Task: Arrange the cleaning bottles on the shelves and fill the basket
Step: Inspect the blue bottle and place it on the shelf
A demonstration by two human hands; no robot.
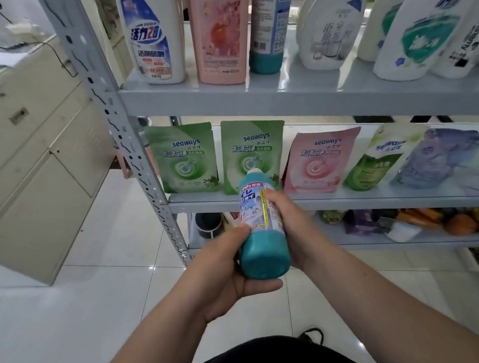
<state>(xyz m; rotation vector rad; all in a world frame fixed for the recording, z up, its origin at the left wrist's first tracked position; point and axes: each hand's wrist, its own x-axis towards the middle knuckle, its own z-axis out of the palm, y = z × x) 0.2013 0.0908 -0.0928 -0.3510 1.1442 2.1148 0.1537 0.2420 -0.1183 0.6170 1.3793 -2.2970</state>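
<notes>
Left of frame: beige cabinet [29, 170] on the white tiled floor [97, 295]. Next right: grey perforated shelf post [117, 128]. Upper shelf [283, 95], from its left end: white-and-blue bottle [147, 36], pink bottle [221, 32], blue bottle [269, 25], white spray bottles [332, 25], all upright. Middle shelf [378, 198]: two green pouches [184, 158], pink pouch [320, 161], standing. Lower centre, in front of that shelf: left hand [226, 275] cupping the base of the teal bottle [261, 231], fingers curled beneath, thumb on its side. The bottle is tilted, base toward camera. Right hand [291, 226] grips its labelled body.
</notes>
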